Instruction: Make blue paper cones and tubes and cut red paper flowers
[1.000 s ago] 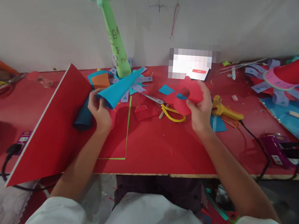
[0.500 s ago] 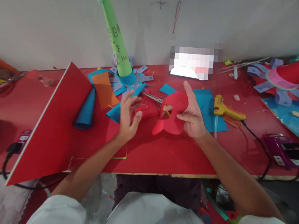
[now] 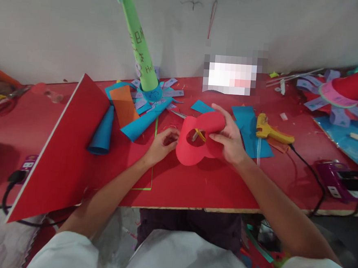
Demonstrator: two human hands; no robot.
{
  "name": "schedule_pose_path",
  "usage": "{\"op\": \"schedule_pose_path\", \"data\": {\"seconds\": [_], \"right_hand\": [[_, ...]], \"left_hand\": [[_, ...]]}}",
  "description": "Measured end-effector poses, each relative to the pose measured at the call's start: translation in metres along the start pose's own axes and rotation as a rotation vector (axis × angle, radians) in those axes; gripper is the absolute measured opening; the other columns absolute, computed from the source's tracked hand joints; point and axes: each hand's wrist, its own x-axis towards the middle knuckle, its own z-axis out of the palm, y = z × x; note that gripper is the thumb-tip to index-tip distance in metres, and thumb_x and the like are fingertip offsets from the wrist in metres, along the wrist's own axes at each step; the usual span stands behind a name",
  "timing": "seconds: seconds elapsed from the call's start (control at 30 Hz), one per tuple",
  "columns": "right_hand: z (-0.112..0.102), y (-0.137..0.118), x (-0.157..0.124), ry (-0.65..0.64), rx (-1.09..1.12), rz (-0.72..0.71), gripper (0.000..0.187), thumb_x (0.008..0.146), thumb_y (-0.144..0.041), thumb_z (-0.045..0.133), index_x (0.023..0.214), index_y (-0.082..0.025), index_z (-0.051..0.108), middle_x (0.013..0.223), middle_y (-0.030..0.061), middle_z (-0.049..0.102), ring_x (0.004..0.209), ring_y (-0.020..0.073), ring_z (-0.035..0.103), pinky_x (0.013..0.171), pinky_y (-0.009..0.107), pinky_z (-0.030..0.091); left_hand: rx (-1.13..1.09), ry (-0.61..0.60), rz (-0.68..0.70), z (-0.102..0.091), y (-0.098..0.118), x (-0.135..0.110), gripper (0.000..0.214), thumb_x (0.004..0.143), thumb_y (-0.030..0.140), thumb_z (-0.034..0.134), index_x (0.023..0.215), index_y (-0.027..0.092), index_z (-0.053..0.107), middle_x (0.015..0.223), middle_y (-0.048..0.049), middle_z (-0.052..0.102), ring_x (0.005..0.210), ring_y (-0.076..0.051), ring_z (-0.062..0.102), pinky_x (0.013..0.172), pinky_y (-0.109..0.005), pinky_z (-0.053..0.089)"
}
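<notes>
A red paper cutout (image 3: 190, 153) with rounded lobes and a hole in its middle is held up just above the tabletop. My right hand (image 3: 232, 142) grips its right side, thumb in front and fingers behind. At the left edge, my left hand (image 3: 162, 146) has its thumb and fingertips closed on the paper; the exact contact is partly hidden. Yellow-handled scissors (image 3: 201, 134) lie behind the cutout, their handle showing through the hole and a blade poking out at upper left. Left of my left hand lie a blue paper strip (image 3: 146, 119) and an orange paper piece (image 3: 124, 105).
A tall green paper cone (image 3: 139, 45) stands at the back. At left, a red board (image 3: 64, 154) leans beside a blue paper cone (image 3: 102, 132). A yellow glue gun (image 3: 272, 132) rests on blue paper (image 3: 244, 118) at right, its cord trailing past a purple power strip (image 3: 335, 181).
My left hand has moved from open and apart to the cutout's left edge. The cutout has turned, its hole now facing me more. The blue strip beside my left hand has shifted and shows more.
</notes>
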Motion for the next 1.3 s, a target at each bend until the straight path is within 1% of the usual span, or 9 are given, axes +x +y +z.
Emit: {"op": "schedule_pose_path", "data": {"seconds": [0.1, 0.2, 0.37, 0.47, 0.6, 0.77, 1.0, 1.13, 1.3], "right_hand": [[-0.006, 0.014, 0.002, 0.134, -0.001, -0.014, 0.026, 0.082, -0.037, 0.086, 0.107, -0.029, 0.08, 0.109, 0.0028, 0.082, 0.104, 0.0274, 0.077, 0.099, 0.046, 0.063], [-0.01, 0.019, 0.003, 0.165, -0.054, -0.013, 0.017, 0.084, -0.037, 0.085, 0.1, -0.03, 0.082, 0.101, 0.0015, 0.081, 0.098, 0.0261, 0.075, 0.095, 0.045, 0.063], [-0.007, 0.012, 0.001, 0.1, -0.034, -0.002, 0.022, 0.086, -0.042, 0.086, 0.103, -0.029, 0.083, 0.111, 0.0036, 0.08, 0.107, 0.0269, 0.074, 0.098, 0.046, 0.06], [-0.003, 0.008, 0.0, 0.041, 0.042, -0.011, 0.021, 0.082, -0.048, 0.09, 0.087, -0.03, 0.08, 0.115, 0.0044, 0.08, 0.115, 0.0296, 0.074, 0.102, 0.049, 0.06], [0.001, 0.008, -0.003, 0.026, 0.082, 0.045, 0.03, 0.079, -0.055, 0.092, 0.09, -0.031, 0.079, 0.109, 0.0044, 0.081, 0.11, 0.0301, 0.076, 0.099, 0.05, 0.063], [0.008, 0.005, -0.008, 0.043, 0.046, 0.125, 0.036, 0.084, -0.053, 0.089, 0.11, -0.031, 0.079, 0.106, 0.0031, 0.083, 0.095, 0.0245, 0.077, 0.086, 0.041, 0.065], [0.008, 0.006, -0.011, -0.027, 0.063, 0.135, 0.035, 0.083, -0.055, 0.09, 0.108, -0.031, 0.083, 0.107, 0.0029, 0.085, 0.094, 0.0244, 0.078, 0.082, 0.039, 0.066], [0.007, 0.007, -0.009, -0.001, 0.052, 0.118, 0.034, 0.083, -0.054, 0.09, 0.108, -0.031, 0.084, 0.11, 0.0028, 0.085, 0.099, 0.0252, 0.078, 0.088, 0.041, 0.066], [0.005, 0.007, -0.007, 0.068, 0.05, 0.159, 0.035, 0.086, -0.054, 0.088, 0.11, -0.03, 0.081, 0.106, 0.0029, 0.084, 0.091, 0.0234, 0.077, 0.078, 0.038, 0.064]], "left_hand": [[-0.004, 0.153, 0.087, -0.001, 0.008, -0.002, 0.035, 0.091, 0.051, 0.083, 0.093, 0.02, 0.067, 0.085, -0.0014, 0.07, 0.078, -0.014, 0.065, 0.077, -0.027, 0.054], [-0.099, 0.211, 0.102, -0.005, 0.01, -0.003, 0.03, 0.1, 0.051, 0.073, 0.101, 0.022, 0.065, 0.086, -0.0017, 0.071, 0.077, -0.014, 0.068, 0.081, -0.03, 0.056], [-0.065, 0.109, -0.002, -0.005, -0.005, -0.002, 0.06, 0.096, 0.057, 0.076, 0.144, 0.03, 0.054, 0.16, -0.0144, 0.057, 0.133, -0.025, 0.068, 0.103, -0.039, 0.06], [-0.031, 0.018, 0.029, -0.005, -0.013, -0.002, 0.069, 0.097, 0.056, 0.076, 0.156, 0.035, 0.047, 0.172, -0.0131, 0.046, 0.156, -0.028, 0.052, 0.126, -0.049, 0.045], [-0.106, -0.102, 0.059, -0.006, -0.011, -0.003, 0.068, 0.1, 0.057, 0.071, 0.16, 0.036, 0.045, 0.162, -0.0135, 0.059, 0.151, -0.028, 0.059, 0.13, -0.052, 0.04], [-0.117, -0.165, -0.023, 0.0, 0.002, -0.006, 0.052, 0.095, 0.047, 0.081, 0.14, 0.026, 0.065, 0.106, -0.0069, 0.078, 0.105, -0.02, 0.076, 0.103, -0.037, 0.057], [-0.386, -0.081, -0.137, 0.006, -0.002, -0.008, 0.069, 0.089, 0.049, 0.087, 0.149, 0.037, 0.056, 0.16, -0.0108, 0.053, 0.142, -0.029, 0.059, 0.11, -0.045, 0.057], [-0.477, -0.114, -0.288, 0.004, -0.001, -0.01, 0.079, 0.077, 0.046, 0.098, 0.145, 0.035, 0.06, 0.136, -0.0083, 0.068, 0.124, -0.023, 0.068, 0.103, -0.037, 0.056], [-0.48, 0.086, -0.132, 0.006, 0.012, -0.008, 0.042, 0.083, 0.04, 0.093, 0.116, 0.027, 0.07, 0.104, -0.0009, 0.067, 0.094, -0.013, 0.066, 0.086, -0.024, 0.053]]}}
